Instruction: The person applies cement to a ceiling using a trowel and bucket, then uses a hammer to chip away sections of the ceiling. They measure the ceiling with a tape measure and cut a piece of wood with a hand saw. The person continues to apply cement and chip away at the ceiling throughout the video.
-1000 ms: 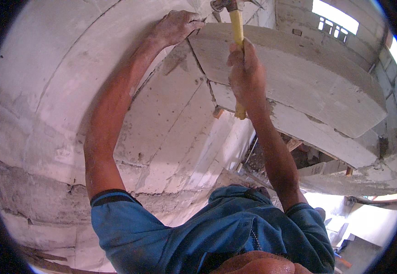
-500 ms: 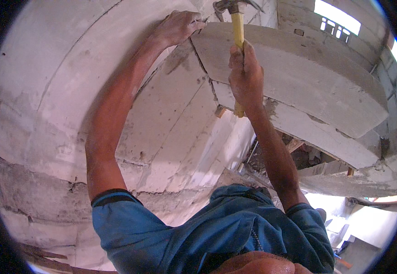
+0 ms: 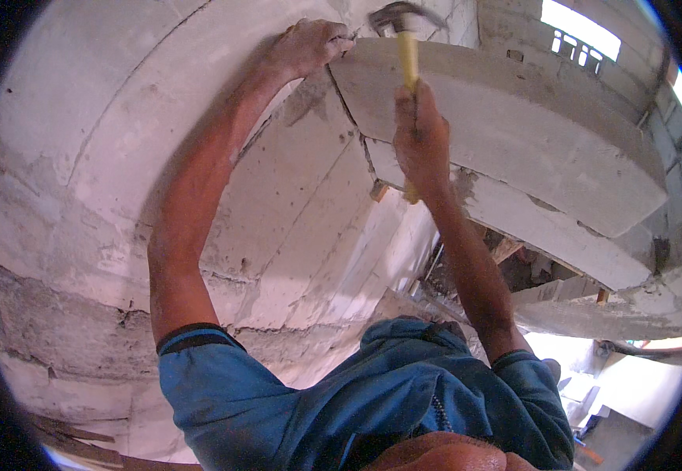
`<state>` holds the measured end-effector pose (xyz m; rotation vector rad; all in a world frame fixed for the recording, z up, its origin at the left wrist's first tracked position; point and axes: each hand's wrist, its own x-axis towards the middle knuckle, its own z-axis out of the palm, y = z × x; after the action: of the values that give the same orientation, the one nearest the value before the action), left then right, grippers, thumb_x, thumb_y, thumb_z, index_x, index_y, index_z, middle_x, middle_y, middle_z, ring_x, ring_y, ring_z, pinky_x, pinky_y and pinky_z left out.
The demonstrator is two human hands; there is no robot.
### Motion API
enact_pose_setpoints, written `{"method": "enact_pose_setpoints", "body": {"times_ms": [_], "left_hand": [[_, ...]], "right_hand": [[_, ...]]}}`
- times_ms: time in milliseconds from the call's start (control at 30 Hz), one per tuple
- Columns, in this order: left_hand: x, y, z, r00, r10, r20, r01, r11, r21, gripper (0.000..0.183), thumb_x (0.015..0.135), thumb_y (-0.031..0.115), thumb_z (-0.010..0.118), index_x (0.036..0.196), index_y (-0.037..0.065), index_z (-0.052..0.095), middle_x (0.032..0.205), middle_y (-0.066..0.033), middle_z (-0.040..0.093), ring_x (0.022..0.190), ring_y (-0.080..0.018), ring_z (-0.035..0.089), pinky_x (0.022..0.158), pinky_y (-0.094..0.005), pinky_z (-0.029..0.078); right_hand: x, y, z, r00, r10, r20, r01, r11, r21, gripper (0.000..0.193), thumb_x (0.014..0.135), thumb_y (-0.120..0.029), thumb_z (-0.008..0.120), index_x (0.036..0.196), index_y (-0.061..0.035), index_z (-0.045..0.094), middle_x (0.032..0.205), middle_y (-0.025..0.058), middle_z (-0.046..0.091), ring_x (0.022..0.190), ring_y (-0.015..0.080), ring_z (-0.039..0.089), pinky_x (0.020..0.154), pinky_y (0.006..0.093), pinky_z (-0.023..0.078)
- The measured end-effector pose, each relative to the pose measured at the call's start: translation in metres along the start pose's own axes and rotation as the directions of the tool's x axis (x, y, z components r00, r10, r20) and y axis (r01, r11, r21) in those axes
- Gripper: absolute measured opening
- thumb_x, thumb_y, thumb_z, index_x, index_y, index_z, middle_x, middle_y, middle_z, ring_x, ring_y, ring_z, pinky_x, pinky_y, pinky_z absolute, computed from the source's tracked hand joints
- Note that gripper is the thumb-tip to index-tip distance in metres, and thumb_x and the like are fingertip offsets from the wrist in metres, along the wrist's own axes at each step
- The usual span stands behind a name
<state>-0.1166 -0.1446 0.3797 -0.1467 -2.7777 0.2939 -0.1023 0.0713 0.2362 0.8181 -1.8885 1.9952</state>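
My right hand (image 3: 421, 141) is wrapped round the yellow handle of a claw hammer (image 3: 409, 59), head up, near the top of the view. The hammer's dark metal head is smeared by motion. My left hand (image 3: 313, 45) is raised at the far end of the pale wall, its fingers curled and pressed together at the left corner of a long grey block (image 3: 506, 118). Whatever those fingers pinch is too small or hidden to make out. Dust coats the left hand and forearm.
Below the block, a second pale block course (image 3: 545, 224) spans an opening with wooden pieces (image 3: 506, 250). A plastered wall (image 3: 82, 157) stands close along my left arm. A bright vent opening (image 3: 580, 35) is at the far right, and a small wood stub (image 3: 379, 191) sticks out below the blocks.
The hammer head has shifted slightly and turned blurry as my right hand swings it. My left hand stays in nearly the same spot at the block's corner.
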Motion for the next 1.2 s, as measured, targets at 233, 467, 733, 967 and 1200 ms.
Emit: {"method": "enact_pose_setpoints", "body": {"times_ms": [233,467,733,967,1200], "left_hand": [[0.001,0.004,-0.005,0.998,0.070,0.001,-0.070,0.996,0.052,0.034,0.092,0.034,0.060,0.108,0.006,0.069,0.099,-0.0185,0.067,0.097,-0.0355,0.065,0.088,-0.0429,0.050],[-0.013,-0.004,-0.005,0.997,-0.006,0.081,0.004,1.000,0.015,0.033,0.090,0.034,0.063,0.107,0.007,0.071,0.104,-0.0189,0.067,0.102,-0.0360,0.064,0.091,-0.0429,0.049],[-0.011,0.017,-0.007,0.994,-0.103,0.025,0.102,0.995,0.012,0.034,0.089,0.034,0.063,0.104,0.003,0.070,0.099,-0.0198,0.069,0.096,-0.0355,0.068,0.089,-0.0472,0.051],[-0.025,0.012,-0.040,0.940,-0.168,-0.297,0.213,0.969,0.125,0.036,0.094,0.033,0.056,0.108,0.001,0.064,0.108,-0.0197,0.067,0.099,-0.0373,0.064,0.092,-0.0436,0.048],[-0.139,0.075,-0.040,0.471,-0.676,-0.567,0.142,0.692,-0.708,0.032,0.097,0.024,0.049,0.106,-0.001,0.067,0.090,-0.0053,0.065,0.075,-0.0153,0.054,0.068,-0.0310,0.042]], "right_hand": [[0.005,-0.010,-0.004,1.000,-0.023,-0.013,0.023,0.999,-0.026,0.028,0.102,-0.025,0.047,0.120,-0.0029,0.048,0.074,0.0227,0.060,0.068,0.0445,0.061,0.063,0.0509,0.047],[0.005,-0.037,-0.016,0.999,0.035,0.012,-0.035,0.999,-0.014,0.026,0.102,-0.023,0.045,0.118,-0.0028,0.047,0.075,0.0233,0.060,0.070,0.0461,0.061,0.066,0.0537,0.048],[0.009,-0.012,-0.015,0.990,-0.081,0.113,0.096,0.986,-0.139,0.030,0.101,-0.020,0.050,0.122,-0.0005,0.045,0.075,0.0252,0.061,0.066,0.0448,0.061,0.058,0.0512,0.047],[0.007,-0.014,-0.002,0.959,-0.262,-0.111,0.246,0.959,-0.141,0.033,0.101,-0.021,0.049,0.126,-0.0005,0.042,0.075,0.0257,0.060,0.068,0.0462,0.061,0.060,0.0530,0.047],[-0.001,-0.023,-0.003,1.000,0.004,0.006,-0.004,1.000,-0.009,0.032,0.104,-0.032,0.046,0.121,-0.0048,0.051,0.072,0.0123,0.057,0.059,0.0182,0.058,0.055,0.0344,0.047]]}}
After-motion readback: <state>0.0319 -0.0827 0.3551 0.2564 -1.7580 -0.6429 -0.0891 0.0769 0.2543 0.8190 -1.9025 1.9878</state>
